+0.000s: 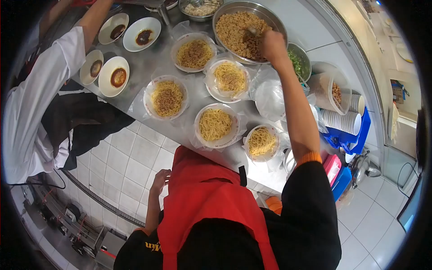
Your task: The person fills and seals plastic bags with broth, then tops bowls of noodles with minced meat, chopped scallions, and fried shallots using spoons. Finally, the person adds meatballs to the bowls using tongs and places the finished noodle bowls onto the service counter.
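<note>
The desk (144, 68) is crowded toward its near edge by five noodle bowls (236, 128) and four sauce bowls (112, 91). The right grip's (273, 46) opening and hold, at the mince (234, 32), cannot be told; the left grip (160, 181) is loosely opened, empty.

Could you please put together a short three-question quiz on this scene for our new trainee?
1. How many noodle bowls carry brown crumbled topping?
2. True or false: the right hand is at the large metal bowl.
3. What is in the smaller metal bowl beside the right forearm?
A) whole eggs
B) chopped greens
C) lemon slices

Key:
1. Three; the other two show plain noodles.
2. True; the left hand is down beside the red apron.
3. B.
</note>
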Motion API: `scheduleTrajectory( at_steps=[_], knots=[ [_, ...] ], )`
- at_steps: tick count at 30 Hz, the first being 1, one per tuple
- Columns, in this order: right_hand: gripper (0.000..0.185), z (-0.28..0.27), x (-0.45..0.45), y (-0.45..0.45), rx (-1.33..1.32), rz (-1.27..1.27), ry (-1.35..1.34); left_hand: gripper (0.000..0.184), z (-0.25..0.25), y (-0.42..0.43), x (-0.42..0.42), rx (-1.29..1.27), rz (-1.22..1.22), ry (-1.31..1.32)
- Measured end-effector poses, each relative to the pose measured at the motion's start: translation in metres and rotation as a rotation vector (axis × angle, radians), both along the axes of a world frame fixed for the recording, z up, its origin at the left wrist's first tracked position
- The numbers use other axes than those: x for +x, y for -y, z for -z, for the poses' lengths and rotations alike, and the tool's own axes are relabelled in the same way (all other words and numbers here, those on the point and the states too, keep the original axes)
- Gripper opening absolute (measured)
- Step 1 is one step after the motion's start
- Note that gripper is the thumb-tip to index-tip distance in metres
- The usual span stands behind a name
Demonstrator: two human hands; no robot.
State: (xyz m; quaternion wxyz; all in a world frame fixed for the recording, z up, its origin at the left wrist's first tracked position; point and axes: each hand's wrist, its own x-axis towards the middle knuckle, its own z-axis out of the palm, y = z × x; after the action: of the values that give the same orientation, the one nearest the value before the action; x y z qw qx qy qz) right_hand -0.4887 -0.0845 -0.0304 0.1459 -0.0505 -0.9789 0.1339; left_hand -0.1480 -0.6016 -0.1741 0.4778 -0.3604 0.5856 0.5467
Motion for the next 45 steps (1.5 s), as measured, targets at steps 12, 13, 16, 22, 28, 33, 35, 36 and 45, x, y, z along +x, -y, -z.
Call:
scheduleTrajectory(
  at_steps=[12,13,16,22,28,33,35,36,45],
  knots=[
    [0.01,-0.018,-0.017,-0.021,-1.0,0.106,0.592,0.03,0.015,0.007,0.026,-0.034,-0.043,0.005],
    [0.012,-0.022,-0.015,-0.024,-1.112,0.153,0.555,0.031,0.017,0.008,0.025,-0.008,-0.027,-0.012],
    [0.01,-0.028,0.002,-0.031,-1.225,0.143,0.498,0.03,0.021,0.005,0.015,-0.009,-0.058,0.011],
    [0.01,-0.045,0.065,-0.023,-1.228,0.028,0.459,0.031,-0.028,-0.012,-0.036,-0.061,0.22,-0.045],
    [0.012,0.01,0.14,0.036,-0.906,-0.011,0.268,0.034,-0.156,-0.117,-0.136,-0.066,0.335,-0.603],
    [0.015,0.027,0.152,0.066,-0.426,-0.138,-0.061,0.032,-0.147,-0.23,-0.211,-0.085,0.311,-0.907],
    [0.013,0.012,0.154,0.074,-0.419,-0.066,-0.105,0.034,-0.135,-0.257,-0.235,-0.127,0.353,-0.942],
    [0.013,0.013,0.154,0.077,-0.418,-0.059,-0.106,0.031,-0.126,-0.268,-0.243,-0.221,0.419,-0.986],
    [0.008,-0.024,0.133,0.076,-0.703,0.019,0.004,0.024,-0.127,-0.276,-0.224,-0.204,0.344,-0.799]
  ],
)
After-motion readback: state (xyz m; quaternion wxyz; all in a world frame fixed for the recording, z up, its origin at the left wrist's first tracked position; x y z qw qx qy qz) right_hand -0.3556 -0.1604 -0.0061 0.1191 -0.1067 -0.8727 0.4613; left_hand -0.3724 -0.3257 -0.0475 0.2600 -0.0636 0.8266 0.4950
